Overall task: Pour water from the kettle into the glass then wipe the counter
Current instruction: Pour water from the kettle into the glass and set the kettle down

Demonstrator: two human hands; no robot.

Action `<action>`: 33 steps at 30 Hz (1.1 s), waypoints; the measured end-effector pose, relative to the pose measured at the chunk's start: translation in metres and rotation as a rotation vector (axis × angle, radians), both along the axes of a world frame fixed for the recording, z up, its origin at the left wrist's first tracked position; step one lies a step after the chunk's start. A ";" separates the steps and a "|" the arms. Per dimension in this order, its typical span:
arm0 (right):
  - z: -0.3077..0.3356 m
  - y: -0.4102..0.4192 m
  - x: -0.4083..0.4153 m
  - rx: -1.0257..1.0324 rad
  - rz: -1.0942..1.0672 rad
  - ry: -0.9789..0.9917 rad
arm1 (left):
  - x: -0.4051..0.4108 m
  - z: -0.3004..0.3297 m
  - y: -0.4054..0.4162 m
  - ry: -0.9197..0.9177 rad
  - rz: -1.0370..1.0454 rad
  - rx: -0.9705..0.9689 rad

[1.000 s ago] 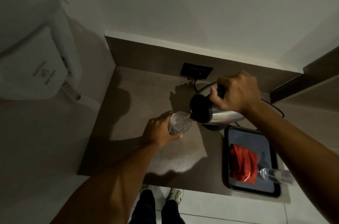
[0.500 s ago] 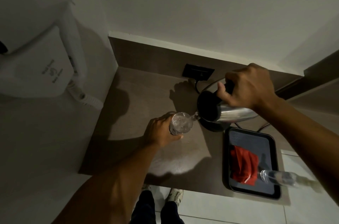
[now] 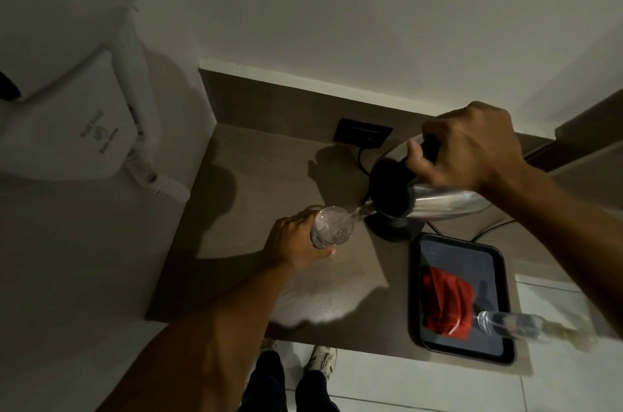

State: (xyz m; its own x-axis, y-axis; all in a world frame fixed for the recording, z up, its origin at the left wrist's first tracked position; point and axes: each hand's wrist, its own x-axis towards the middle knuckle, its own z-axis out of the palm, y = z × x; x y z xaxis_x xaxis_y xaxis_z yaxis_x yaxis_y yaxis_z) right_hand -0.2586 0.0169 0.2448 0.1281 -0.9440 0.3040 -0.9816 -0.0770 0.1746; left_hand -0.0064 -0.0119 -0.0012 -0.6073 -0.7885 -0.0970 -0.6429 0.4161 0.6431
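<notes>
Tilting steel kettle point(image 3: 441, 206), water → glass point(image 3: 332, 226)

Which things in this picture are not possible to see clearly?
Head view:
- Water level in the glass: clear water, dim light, left hand around it.
- Kettle handle: covered by right hand.
- Print on the white wall unit: too small.
- Lying bottle on the tray: blurred towards its far end.

I see open counter point(image 3: 256, 175) left of and beyond my left hand point(image 3: 293, 243) | kettle base point(image 3: 394, 229) and cord block the gap between my hands | tray point(image 3: 505, 280) with red cloth point(image 3: 445, 303) and a bottle point(image 3: 512, 325) fills the space under my right forearm | walls close off the far and left sides.
</notes>
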 end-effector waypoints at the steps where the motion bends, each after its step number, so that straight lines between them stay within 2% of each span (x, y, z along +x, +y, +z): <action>1: 0.001 0.000 0.000 0.004 0.000 0.005 | 0.000 0.000 0.000 -0.003 0.000 0.001; 11: -0.003 0.002 0.001 0.013 -0.009 -0.023 | -0.001 0.001 0.002 -0.023 0.015 -0.038; 17: -0.027 0.009 -0.004 0.024 -0.060 -0.181 | -0.001 0.002 0.002 -0.056 0.005 -0.034; 20: -0.049 0.016 -0.016 0.025 -0.097 -0.335 | -0.001 0.002 0.003 -0.067 0.008 -0.026; 24: -0.076 0.028 -0.028 -0.056 -0.186 -0.639 | 0.000 0.000 0.004 -0.071 0.017 -0.030; 33: -0.116 0.045 -0.059 -0.229 -0.547 -1.215 | -0.002 -0.003 0.005 -0.082 0.023 -0.031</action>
